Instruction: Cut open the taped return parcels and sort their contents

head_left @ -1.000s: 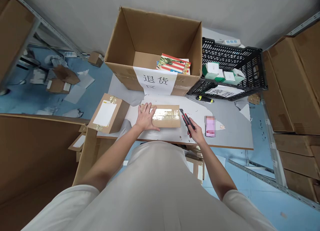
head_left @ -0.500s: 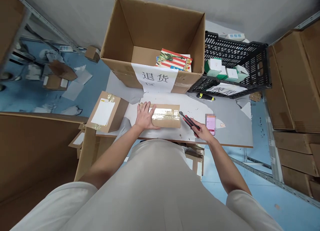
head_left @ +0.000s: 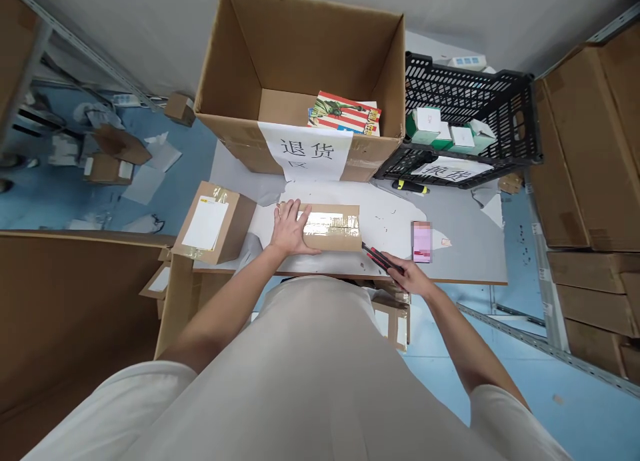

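A small taped cardboard box [head_left: 340,240] lies on the white tabletop in front of me. My left hand [head_left: 293,229] is closed over its left end, fingers at the far edge and thumb along the near side. Clear tape and a white label run across its top. In my right hand [head_left: 407,274] is a red and black utility knife [head_left: 384,261], its tip at the box's near right corner. Whether the tip touches the cardboard I cannot tell. A phone [head_left: 422,241] with a pink screen lies just beyond my right hand.
Behind stands a large open carton [head_left: 235,138] with colourful books [head_left: 345,114] inside. Right of it, a black crate [head_left: 470,88] holds several green-white boxes. A yellow-black tool [head_left: 410,186] lies before the crate. A labelled box [head_left: 235,228] stands left; stacked cartons [head_left: 590,274] rise at right.
My right hand and the utility knife have moved toward me and slightly right, from the box's right end to its near corner. The left hand stays on the box. The view has shifted slightly.
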Tool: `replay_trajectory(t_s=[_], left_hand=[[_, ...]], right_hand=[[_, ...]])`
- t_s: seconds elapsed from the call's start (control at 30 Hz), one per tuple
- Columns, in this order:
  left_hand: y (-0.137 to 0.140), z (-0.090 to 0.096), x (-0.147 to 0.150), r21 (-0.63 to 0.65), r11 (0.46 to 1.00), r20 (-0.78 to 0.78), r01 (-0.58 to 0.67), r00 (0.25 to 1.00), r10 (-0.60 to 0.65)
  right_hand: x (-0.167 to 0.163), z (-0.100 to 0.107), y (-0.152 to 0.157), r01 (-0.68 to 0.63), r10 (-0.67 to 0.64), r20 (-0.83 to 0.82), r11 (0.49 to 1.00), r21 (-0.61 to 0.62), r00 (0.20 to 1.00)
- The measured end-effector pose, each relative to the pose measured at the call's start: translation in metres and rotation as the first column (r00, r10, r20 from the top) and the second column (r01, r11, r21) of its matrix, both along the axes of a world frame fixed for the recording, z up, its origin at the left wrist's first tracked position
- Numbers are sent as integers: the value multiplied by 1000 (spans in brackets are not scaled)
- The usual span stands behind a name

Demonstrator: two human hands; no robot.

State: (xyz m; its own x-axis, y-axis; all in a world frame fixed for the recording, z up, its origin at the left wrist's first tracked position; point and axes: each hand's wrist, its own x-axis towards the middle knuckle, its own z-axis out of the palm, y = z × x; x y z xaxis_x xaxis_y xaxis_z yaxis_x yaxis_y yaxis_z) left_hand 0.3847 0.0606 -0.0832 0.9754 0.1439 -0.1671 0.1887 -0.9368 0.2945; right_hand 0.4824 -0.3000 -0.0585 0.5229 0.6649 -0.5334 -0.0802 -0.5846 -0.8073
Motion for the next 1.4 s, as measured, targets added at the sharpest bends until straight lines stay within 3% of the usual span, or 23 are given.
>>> replay_trajectory(t_s=[0.1,0.23,0.37,0.43,0.5,0.57,0.6,0.7,0.77,0.83,0.9,1.0,1.1,1.17,1.33,1.4], left_hand=[[1,-2,0,-11,1000,23,13,1000,-13],[2,-2,0,-28,999,28,33,999,-32],[2,2,-9,-56,998,108,8,994,-2],[1,-2,-24,-110,991,201,-79,975,100],[-1,-14,-44,-233,944,263,-233,920,291],[-2,-33,-64,-407,830,202,-382,848,490],[-2,-43,-72,-493,765,106,-415,844,526],[-1,-66,-84,-706,560,-102,-433,845,526],[2,-68,-82,-765,488,-110,-419,833,542],[5,-61,-75,-744,513,-61,-427,808,586],[8,-52,-68,-679,579,-12,-452,795,606],[10,-45,-59,-617,631,-3,-470,804,595],[10,-50,-57,-621,633,-14,-463,813,582],[10,-57,-63,-649,616,-23,-447,821,571],[6,-81,-88,-767,438,-163,-469,802,574],[2,-88,-97,-780,420,-185,-464,812,553]], right_hand=[[-16,-2,-2,27,-27,-12,1000,11,1000],[-27,-4,-17,213,-213,-5,976,-36,977],[-22,-12,-29,432,-432,-5,901,38,902],[-19,-24,-17,537,-537,-39,836,112,843],[-20,-39,9,624,-617,-100,761,177,781],[-23,-55,42,677,-652,-182,708,203,736],[-25,-63,57,686,-654,-209,699,201,727],[-31,-75,88,677,-653,-179,712,186,736],[-31,-74,94,673,-665,-117,708,213,737],[-27,-69,92,680,-685,-91,680,275,723],[-20,-63,89,663,-680,-69,679,315,730],[-11,-61,90,608,-635,26,750,261,772],[-9,-67,92,596,-624,73,770,226,778],[-13,-73,90,600,-630,80,766,233,773],[-38,-81,75,613,-627,42,771,173,778],[-48,-83,71,616,-624,12,774,143,781]])
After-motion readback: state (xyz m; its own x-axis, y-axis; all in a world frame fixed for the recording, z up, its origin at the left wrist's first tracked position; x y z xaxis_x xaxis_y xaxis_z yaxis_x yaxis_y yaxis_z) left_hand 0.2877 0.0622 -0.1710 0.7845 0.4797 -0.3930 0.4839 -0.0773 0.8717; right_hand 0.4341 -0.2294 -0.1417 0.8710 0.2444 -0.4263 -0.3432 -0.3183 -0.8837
